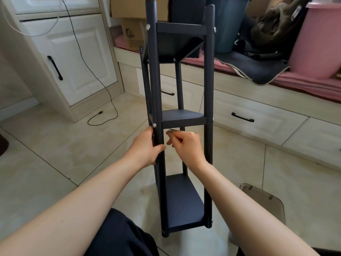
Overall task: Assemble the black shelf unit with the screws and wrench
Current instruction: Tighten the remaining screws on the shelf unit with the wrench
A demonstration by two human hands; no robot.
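The black shelf unit (209, 89) stands upright on the floor in front of me, with three shelf boards between round black posts and silver screw heads (154, 125) at the joints. My left hand (147, 147) grips the near left post just below the middle shelf (181, 117). My right hand (186, 145) reaches between the posts under that middle shelf and pinches a small silver wrench (170, 130), its tip close to the inner side of the left post.
A black cable (103, 89) trails across the tiled floor at left, past a white cabinet (73, 58). Low drawers (258, 119) with boxes, a blue bin and a pink tub (317, 43) on top run behind the shelf. A brown stool (265, 198) stands at lower right.
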